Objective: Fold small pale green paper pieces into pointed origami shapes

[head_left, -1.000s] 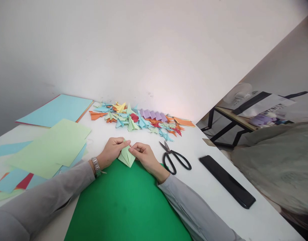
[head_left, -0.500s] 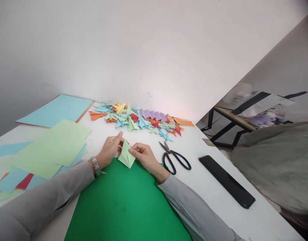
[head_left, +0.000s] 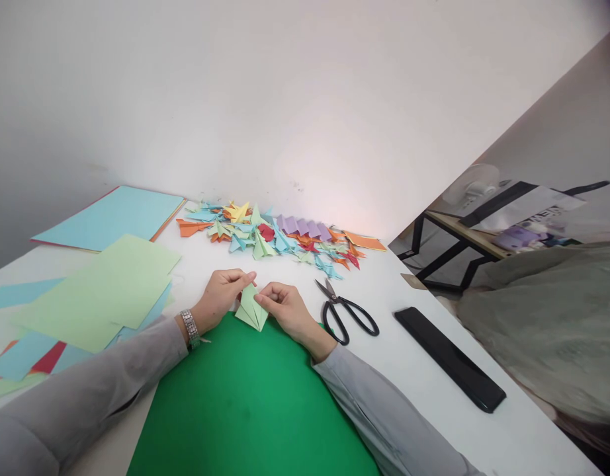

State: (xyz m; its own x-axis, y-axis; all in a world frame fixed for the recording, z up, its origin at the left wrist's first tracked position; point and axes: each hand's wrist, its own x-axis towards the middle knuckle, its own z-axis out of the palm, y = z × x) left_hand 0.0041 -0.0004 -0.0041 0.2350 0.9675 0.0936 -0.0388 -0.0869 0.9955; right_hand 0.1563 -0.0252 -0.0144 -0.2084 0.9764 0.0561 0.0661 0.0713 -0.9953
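Observation:
A small light-green folded paper [head_left: 252, 313] is held up between both hands, over the far edge of a green sheet [head_left: 255, 396]. My left hand [head_left: 219, 296] pinches its upper tip between thumb and fingers. On the paper's right edge, my right hand [head_left: 288, 309] presses its thumb, with the fingers curled behind. Creases run down to the paper's lower point. The fingers behind the paper are partly hidden. Black-handled scissors [head_left: 345, 311] lie just right of my right hand, blades slightly apart.
Folded paper pieces in many colours [head_left: 265, 235] lie heaped along the wall. Loose light-green sheets [head_left: 94, 297] and a stack topped with light-blue paper [head_left: 111, 215] are at the left. A long black case [head_left: 448, 357] lies at the right, beside a person's sleeve or garment [head_left: 553, 324].
My left thumb has come down onto the paper's upper tip, which was uncovered before. The right hand has stayed nearly still on the paper's edge.

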